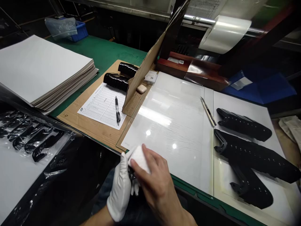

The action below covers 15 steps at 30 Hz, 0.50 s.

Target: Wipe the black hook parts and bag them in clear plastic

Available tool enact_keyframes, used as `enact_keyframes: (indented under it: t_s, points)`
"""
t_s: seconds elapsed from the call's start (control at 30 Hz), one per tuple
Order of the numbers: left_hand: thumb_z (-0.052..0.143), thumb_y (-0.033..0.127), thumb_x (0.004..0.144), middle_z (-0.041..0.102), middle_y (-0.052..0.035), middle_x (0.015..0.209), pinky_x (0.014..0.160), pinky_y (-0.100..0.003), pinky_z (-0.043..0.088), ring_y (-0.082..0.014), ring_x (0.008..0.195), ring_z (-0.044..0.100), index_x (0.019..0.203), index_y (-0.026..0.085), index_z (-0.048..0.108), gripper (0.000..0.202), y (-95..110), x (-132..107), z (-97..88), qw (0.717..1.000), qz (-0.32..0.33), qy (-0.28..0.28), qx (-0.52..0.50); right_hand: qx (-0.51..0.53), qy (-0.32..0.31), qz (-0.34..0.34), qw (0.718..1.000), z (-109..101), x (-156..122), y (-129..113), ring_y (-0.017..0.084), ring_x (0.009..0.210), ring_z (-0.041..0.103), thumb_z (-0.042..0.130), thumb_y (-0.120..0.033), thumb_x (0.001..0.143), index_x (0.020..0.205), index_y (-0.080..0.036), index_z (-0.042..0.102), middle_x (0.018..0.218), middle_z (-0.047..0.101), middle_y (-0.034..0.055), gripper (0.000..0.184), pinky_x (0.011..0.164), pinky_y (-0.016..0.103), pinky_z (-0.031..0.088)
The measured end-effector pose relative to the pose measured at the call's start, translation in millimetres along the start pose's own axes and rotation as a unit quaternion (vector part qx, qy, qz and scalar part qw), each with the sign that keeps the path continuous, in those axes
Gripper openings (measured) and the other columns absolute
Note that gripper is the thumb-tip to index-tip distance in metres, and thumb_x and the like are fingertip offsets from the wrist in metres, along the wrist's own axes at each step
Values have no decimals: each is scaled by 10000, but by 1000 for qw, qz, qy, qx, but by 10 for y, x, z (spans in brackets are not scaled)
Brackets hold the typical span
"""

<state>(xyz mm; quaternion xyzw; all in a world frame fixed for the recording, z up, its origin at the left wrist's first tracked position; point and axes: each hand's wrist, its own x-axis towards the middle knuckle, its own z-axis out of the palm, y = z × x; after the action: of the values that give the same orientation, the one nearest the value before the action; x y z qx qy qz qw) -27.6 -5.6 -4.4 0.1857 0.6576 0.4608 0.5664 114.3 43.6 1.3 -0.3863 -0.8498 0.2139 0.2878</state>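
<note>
My left hand [121, 185], in a white glove, is closed around a small black glossy part [131, 172] low in front of the table edge. Most of that part is hidden behind my fingers. My bare right hand [157, 175] pinches a folded white cloth [140, 158] between thumb and fingers, against the top of the part. Beyond my hands lies a clear sheet [164, 125] over a white surface. A craft knife or similar slim tool [208, 111] rests on it to the right.
Several black perforated parts [254, 153] lie at the right. A pen [117, 111] rests on a printed form [103, 105] beside black glossy curved parts [116, 81]. An upright cardboard panel [145, 66] divides the table. Stacked white sheets [44, 69] and bagged black parts [35, 138] stand left.
</note>
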Motion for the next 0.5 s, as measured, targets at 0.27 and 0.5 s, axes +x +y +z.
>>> enact_keyframes:
  t_s: [0.27, 0.5]
  points:
    - [306, 826, 880, 506, 41, 467, 323, -183, 247, -89, 328, 339, 1411, 142, 560, 903, 105, 90, 179, 997, -43, -16, -64, 57, -28, -55, 996, -70, 3, 118, 303, 1332, 418, 480, -71, 980, 1408, -283, 542, 1580, 388, 129, 481, 964, 556, 487]
    - [333, 820, 881, 492, 46, 465, 330, -183, 258, -86, 336, 328, 1432, 134, 543, 905, 39, 67, 240, 998, -30, -7, -62, 1, 16, -10, 1000, -53, -74, 67, 329, 1323, 428, 487, -22, 957, 1413, -261, 535, 1562, 406, 162, 518, 932, 574, 468]
